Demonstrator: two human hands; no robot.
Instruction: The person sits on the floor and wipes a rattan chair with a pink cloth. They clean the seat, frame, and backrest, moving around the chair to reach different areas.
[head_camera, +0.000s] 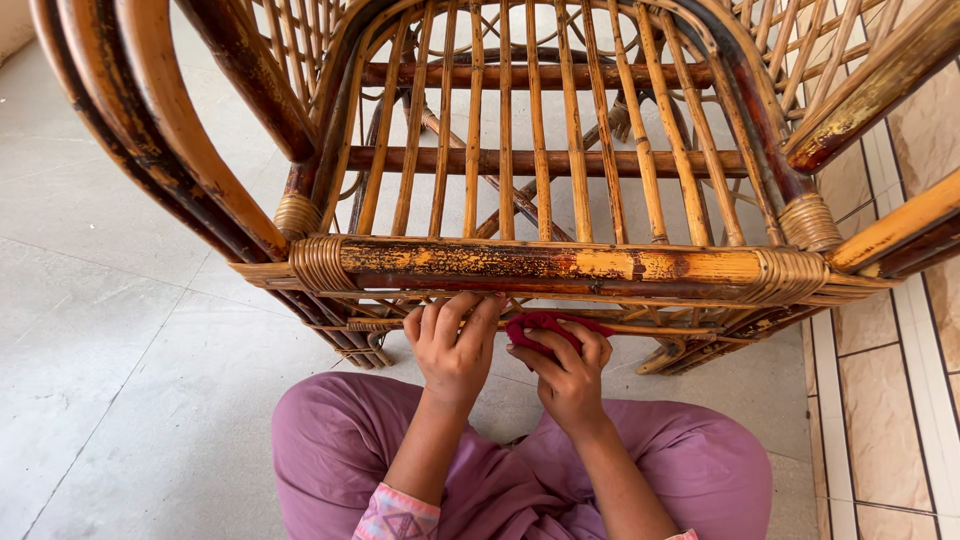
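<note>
A worn brown cane chair (540, 262) stands right in front of me, its slatted seat and thick front rail filling the upper view. My left hand (455, 345) curls its fingers around a thin cane rod just below the front rail. My right hand (572, 372) is closed on a dark red cloth (540, 324), pressed against the same thin rod beside the left hand. My legs in purple trousers (340, 440) are folded on the floor beneath both hands.
Grey stone floor (110, 330) spreads to the left. Beige tiles with white grout (880, 400) run along the right. Curved cane armrests (170, 120) rise on the left, and another cane piece (880, 80) stands at the upper right.
</note>
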